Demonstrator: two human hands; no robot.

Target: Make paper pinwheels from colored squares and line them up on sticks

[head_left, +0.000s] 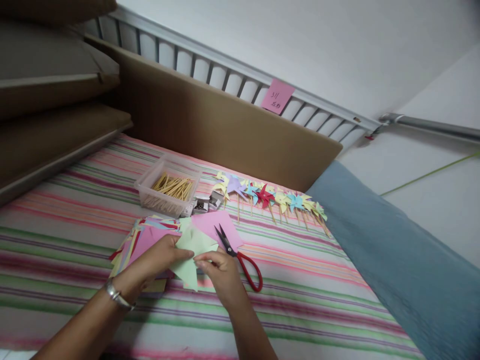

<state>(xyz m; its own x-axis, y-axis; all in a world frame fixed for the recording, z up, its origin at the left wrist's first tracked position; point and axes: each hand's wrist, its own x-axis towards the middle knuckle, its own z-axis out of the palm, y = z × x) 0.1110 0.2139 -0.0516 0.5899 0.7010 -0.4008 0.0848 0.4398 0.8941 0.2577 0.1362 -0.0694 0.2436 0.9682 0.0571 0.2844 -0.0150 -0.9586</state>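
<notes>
A pale green paper (pixel 191 241), cut into pointed flaps and partly folded like a pinwheel, is held up between my hands. My left hand (pixel 168 255) is closed on its left side, with the thumb across the front. At its lower middle my right hand (pixel 221 270) pinches the paper between thumb and fingertips; any small thing in that pinch is hidden. Scissors with red handles (pixel 249 272) lie just right of my right hand, their blades over a pink sheet (pixel 221 225). Beside my left hand is a loose stack of coloured paper (pixel 144 240).
A clear plastic box (pixel 165 206) holds many thin wooden sticks (pixel 174 187). Small boxes of dark pins (pixel 201 205) stand beside it. Finished pinwheels (pixel 265 196) lie in a row along a cardboard panel (pixel 225 130). Striped cloth (pixel 318 295) covers the surface; stacked cardboard (pixel 56 135) rises at left.
</notes>
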